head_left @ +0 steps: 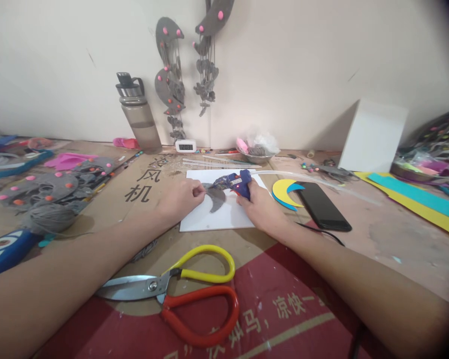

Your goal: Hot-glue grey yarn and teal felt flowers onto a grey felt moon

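My right hand [260, 202] is wrapped round the handle of a blue hot glue gun [235, 182], with a clear glue stick [284, 173] running out of its back. The gun's nozzle points left, over a grey felt crescent [216, 200] on a white board [224, 222]. At the crescent's left edge my left hand [185, 197] is closed in a pinch. What lies between its fingertips is too small to make out. A yellow crescent [282, 191] over a blue one rests to the right of the board.
Scissors [200, 294] with yellow and red handles lie in front on cardboard. A black phone [324, 207] is at right. Grey yarn [48, 217] and pompom-dotted felt shapes [41, 188] lie left. Behind stand a bottle [140, 117], a small clock [186, 146] and a bowl [256, 157].
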Tool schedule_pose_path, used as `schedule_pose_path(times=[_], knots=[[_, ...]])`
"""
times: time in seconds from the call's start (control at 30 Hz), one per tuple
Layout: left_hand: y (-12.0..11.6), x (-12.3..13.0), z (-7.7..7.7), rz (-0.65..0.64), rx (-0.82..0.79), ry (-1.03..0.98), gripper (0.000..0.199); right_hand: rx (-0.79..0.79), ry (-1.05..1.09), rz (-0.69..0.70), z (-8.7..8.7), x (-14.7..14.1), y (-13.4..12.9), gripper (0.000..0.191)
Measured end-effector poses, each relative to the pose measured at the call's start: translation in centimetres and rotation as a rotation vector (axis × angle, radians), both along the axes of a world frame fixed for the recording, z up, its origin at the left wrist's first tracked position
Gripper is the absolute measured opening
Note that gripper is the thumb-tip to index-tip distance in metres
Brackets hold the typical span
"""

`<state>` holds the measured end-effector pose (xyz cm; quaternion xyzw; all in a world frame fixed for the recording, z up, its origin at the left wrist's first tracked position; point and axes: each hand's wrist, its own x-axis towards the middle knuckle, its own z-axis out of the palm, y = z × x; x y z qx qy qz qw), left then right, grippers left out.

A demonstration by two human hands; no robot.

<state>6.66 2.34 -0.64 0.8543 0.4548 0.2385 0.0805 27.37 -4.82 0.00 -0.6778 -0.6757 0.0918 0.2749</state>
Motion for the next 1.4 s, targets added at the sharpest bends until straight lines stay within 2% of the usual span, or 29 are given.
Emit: schedule_pose_path(times=[0.2,0.37,0.87,1.4], knots=[[-0.05,-0.07,0.06,-0.012,0.008,-0.001,0.020,0.002,0.011,-0.005,-0.06,0.09,-0.13,0.034],[0.01,-0.12,-0.04,-0.012,0.016,0.004,0.020,-0.008,-0.003,0.021,-0.07,0.07,-0.16,0.040],[0.02,-0.11,-0.06,-0.006,0.004,0.003,0.020,-0.016,-0.016,0.023,0.21,0.08,-0.23,0.042],[0.06,-0.18,-0.06,-0.018,0.003,0.007,0.021,0.011,-0.049,-0.010,0.24,-0.18,-0.39,0.037]])
